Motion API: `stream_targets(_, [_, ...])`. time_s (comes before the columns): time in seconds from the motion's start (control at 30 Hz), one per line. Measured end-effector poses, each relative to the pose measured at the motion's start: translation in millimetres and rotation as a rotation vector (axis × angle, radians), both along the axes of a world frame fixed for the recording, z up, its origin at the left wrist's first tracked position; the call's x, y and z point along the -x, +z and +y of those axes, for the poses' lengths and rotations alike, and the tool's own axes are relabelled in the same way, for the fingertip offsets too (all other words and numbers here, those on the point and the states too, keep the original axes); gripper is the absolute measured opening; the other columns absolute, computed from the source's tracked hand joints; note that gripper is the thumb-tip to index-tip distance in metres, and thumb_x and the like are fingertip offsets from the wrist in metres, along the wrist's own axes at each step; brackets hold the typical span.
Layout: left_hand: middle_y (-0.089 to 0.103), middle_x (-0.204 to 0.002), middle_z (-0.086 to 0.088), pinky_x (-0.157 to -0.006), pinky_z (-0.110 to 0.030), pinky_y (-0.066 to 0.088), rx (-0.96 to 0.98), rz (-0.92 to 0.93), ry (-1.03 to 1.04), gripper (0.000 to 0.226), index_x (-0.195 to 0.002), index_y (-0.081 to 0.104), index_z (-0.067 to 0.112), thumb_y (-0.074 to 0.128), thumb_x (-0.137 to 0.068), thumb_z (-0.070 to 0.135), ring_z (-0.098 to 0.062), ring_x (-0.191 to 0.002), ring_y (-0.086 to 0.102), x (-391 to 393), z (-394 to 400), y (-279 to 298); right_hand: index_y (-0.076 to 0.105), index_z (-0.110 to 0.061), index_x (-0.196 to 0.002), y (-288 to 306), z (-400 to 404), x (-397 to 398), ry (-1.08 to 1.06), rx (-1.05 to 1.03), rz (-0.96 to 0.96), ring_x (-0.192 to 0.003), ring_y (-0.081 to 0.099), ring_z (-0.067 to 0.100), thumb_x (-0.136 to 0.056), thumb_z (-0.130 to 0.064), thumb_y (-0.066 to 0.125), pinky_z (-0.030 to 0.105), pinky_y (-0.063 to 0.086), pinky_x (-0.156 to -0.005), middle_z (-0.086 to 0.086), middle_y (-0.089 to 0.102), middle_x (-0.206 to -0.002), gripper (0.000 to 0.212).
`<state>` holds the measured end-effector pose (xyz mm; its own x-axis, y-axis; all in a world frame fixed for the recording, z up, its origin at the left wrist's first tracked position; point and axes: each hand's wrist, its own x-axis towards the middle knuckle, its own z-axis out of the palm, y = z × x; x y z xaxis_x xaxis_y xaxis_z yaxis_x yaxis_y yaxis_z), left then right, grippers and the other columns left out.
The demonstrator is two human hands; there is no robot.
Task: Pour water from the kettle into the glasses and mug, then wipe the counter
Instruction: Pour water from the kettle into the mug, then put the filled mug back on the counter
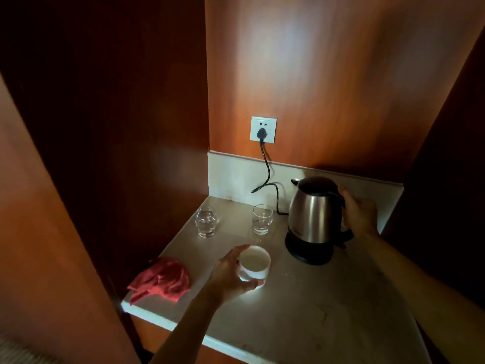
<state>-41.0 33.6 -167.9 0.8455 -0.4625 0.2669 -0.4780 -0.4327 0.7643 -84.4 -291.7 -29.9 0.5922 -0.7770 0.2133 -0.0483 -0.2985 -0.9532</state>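
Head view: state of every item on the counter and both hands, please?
Steel electric kettle: on its base, lid closed
Black plug: in socket
Left clear glass: holds water
Right clear glass: little water
White ceramic mug: upright
Red cloth: crumpled
Left hand: gripping mug
Right hand: on kettle handle

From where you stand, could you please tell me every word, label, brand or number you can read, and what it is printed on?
None can be read.
Kettle: a small dark mark low on the steel body, just above the base, too small and blurred to read.
Wall socket: no legible marking.
Mug, two glasses and red cloth: no text visible.
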Motion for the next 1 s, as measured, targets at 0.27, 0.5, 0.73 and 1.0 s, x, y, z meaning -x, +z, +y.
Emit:
stream_targets(0.27, [0.068,-0.111,0.025,-0.080,-0.007,0.051,0.019,0.017,-0.024,0.094,-0.132,0.050,0.042,0.094,-0.049,0.054,0.011,-0.097,0.064,-5.8,-0.4,-2.8,0.060,-0.016,-0.051,-41.2,-18.0,-2.2,-0.052,-0.064,-0.021,-0.052,0.056,0.016,-0.090,-0.051,0.073,0.028,0.042,-0.051,-0.005,0.058,-0.047,0.054])
stream_targets(0.5, [0.068,-0.108,0.025,-0.079,-0.008,0.052,0.032,0.036,-0.024,0.095,-0.131,0.052,0.038,0.095,-0.048,0.054,0.009,-0.096,0.066,-5.8,-1.1,-5.5,0.053,-0.015,-0.049,-53.7,-14.4,3.8,-0.051,-0.112,-0.048,-0.043,0.049,0.008,-0.091,-0.055,0.068,0.024,0.038,-0.045,-0.007,0.051,-0.044,0.060])
stream_targets(0.73, [0.068,-0.107,0.028,-0.079,-0.012,0.053,0.034,0.040,-0.024,0.093,-0.129,0.052,0.040,0.095,-0.047,0.056,0.006,-0.094,0.067,-7.5,-2.4,-5.4,0.057,-0.020,-0.047,-58.2,-5.4,8.7,-0.007,-0.144,-0.068,-0.039,0.052,0.007,-0.074,-0.071,0.065,0.020,0.039,-0.037,-0.008,0.055,-0.042,0.058])
stream_targets(1.0, [0.068,-0.108,0.024,-0.080,-0.010,0.053,0.038,0.029,-0.027,0.092,-0.129,0.051,0.042,0.095,-0.048,0.052,0.005,-0.095,0.067,-5.0,-2.9,-7.2,0.073,-0.016,-0.066,-47.3,-26.4,-4.3,0.005,-0.073,0.011,-0.069,0.070,0.017,-0.081,-0.067,0.067,0.028,0.049,-0.058,0.002,0.073,-0.069,0.054])
